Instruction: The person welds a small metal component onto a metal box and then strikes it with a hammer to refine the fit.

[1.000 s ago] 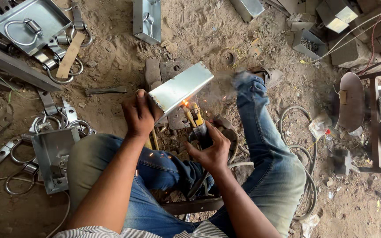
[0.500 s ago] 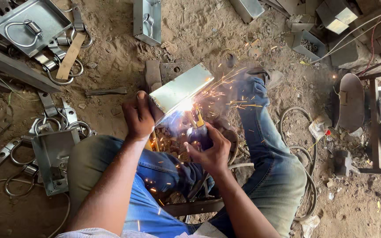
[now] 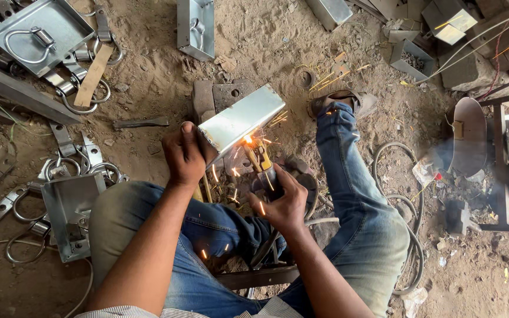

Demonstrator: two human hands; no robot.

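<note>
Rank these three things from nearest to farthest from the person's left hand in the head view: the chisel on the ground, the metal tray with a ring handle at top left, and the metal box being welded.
1. Metal box: gripped by the left hand itself.
2. Chisel: on the dirt just up and left of that hand.
3. Metal tray: far off in the top left corner.

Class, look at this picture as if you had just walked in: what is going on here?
A person sits on sandy ground, welding. The left hand grips the end of a shiny metal box, tilted up. The right hand holds an electrode holder whose tip meets the box's lower edge, where a bright glow and sparks show. Metal trays with ring handles lie around on the ground, and a cable loops beside the right leg.
</note>
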